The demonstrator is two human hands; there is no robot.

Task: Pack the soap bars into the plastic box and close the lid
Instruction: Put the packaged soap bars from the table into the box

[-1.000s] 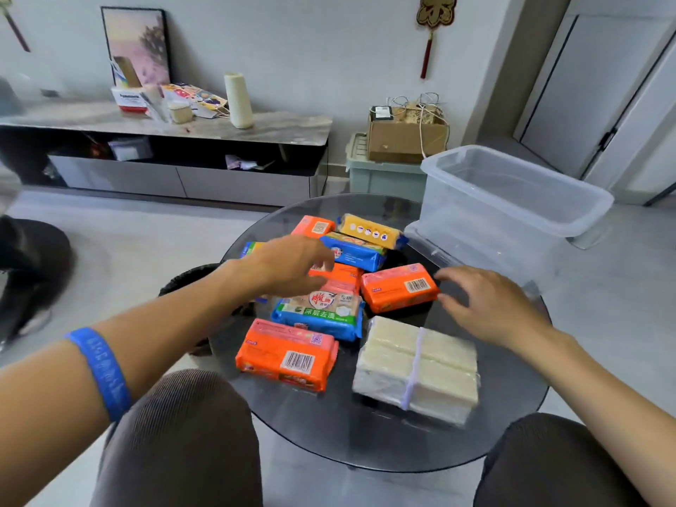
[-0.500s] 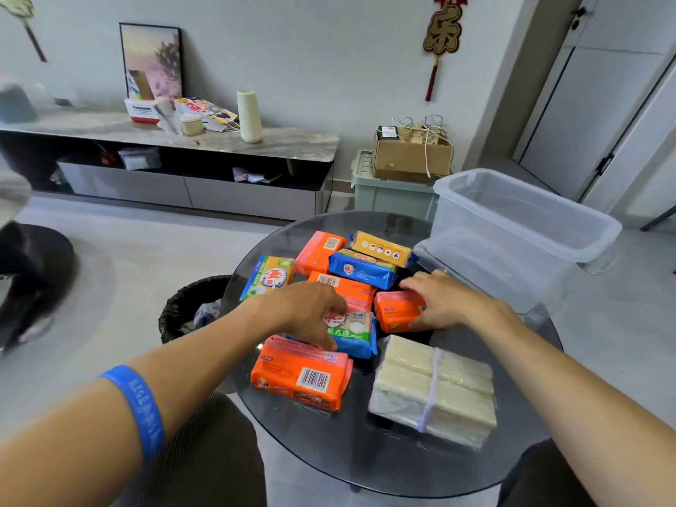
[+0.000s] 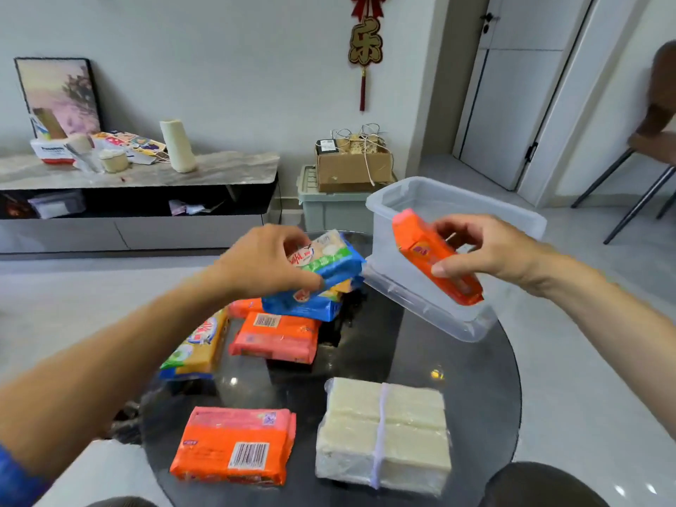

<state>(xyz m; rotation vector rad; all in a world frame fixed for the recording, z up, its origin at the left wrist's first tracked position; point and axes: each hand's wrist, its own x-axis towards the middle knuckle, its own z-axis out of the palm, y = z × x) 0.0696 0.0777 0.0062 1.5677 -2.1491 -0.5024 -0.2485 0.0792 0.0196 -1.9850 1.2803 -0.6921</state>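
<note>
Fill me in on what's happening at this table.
A person is packing soap bars into a clear plastic box. The right hand holds an orange soap bar at the box's near side; the left hand lifts a blue-and-green soap pack. Several bars remain on the glass table.

Two hands, left hand (image 3: 263,263) and right hand (image 3: 490,252), four orange soap packs in view, three blue-edged soap packs, one yellow soap pack (image 3: 199,343), one banded block of white soap bars (image 3: 384,429), one clear plastic box (image 3: 475,210), one round glass table (image 3: 457,378)
</note>
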